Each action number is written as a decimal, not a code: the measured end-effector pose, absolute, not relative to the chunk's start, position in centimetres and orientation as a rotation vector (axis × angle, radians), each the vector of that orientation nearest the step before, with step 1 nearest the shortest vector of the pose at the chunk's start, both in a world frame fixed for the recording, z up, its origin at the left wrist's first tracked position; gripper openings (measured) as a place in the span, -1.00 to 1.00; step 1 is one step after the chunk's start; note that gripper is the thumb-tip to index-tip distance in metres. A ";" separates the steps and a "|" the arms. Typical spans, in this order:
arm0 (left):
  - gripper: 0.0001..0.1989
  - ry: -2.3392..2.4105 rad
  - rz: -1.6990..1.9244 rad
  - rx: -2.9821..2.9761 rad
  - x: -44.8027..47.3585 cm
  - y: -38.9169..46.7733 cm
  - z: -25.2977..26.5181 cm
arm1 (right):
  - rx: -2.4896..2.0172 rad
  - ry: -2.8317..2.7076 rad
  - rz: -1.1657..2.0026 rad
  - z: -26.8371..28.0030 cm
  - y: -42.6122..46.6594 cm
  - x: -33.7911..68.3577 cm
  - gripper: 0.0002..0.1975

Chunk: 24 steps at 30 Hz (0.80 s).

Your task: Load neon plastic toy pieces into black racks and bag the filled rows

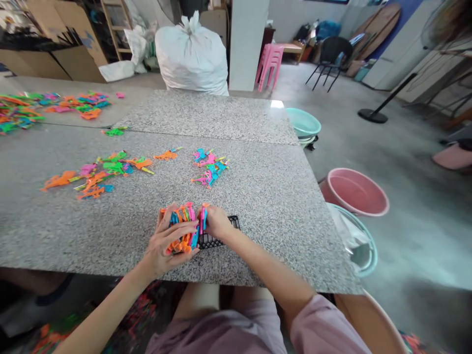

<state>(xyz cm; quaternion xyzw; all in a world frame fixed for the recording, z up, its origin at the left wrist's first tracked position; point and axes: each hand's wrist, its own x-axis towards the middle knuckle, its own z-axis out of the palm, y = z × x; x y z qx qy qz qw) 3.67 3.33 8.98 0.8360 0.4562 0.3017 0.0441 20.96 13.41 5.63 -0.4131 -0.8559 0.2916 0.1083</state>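
Near the table's front edge lies a small black plastic basket (235, 222), its left part filled with a tight row of brightly coloured plastic toy guns (183, 244). My left hand (158, 246) is closed round that row from the left, fingers across the top. Pinched in my right hand (219, 223) are slim pink and blue toy guns (202, 219), upright over the basket beside the row. My right forearm and hand cover some of the basket. Just beyond my hands is a small pile of pink and blue toy guns (210, 167).
Orange and green toy guns (110, 169) lie scattered on the speckled table (273, 206), with a larger heap (18, 113) at the far left. A white sack (191, 54) stands behind the table. Past the right edge are a pink tub (356, 191) and turquoise basins (304, 122).
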 end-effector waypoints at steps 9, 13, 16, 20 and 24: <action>-0.69 1.366 0.830 2.689 3.4 3.5 11.4 | -1.230 -2.747 0.723 7.3 13.2 19.0 -0.76; -0.63 1.351 0.584 2.834 3.8 3.5 12.9 | -1.056 -2.787 0.807 6.8 14.7 19.9 -0.73; -0.78 1.412 0.676 2.830 4.4 3.4 12.2 | -1.056 -2.736 0.664 7.0 19.6 21.7 -0.53; -0.78 1.386 0.724 2.928 4.4 3.7 11.2 | -1.434 -2.535 0.137 7.5 27.2 23.5 -0.46; -0.66 1.185 0.501 3.151 3.8 4.2 11.7 | -1.350 -2.678 0.051 6.8 29.7 23.7 -0.67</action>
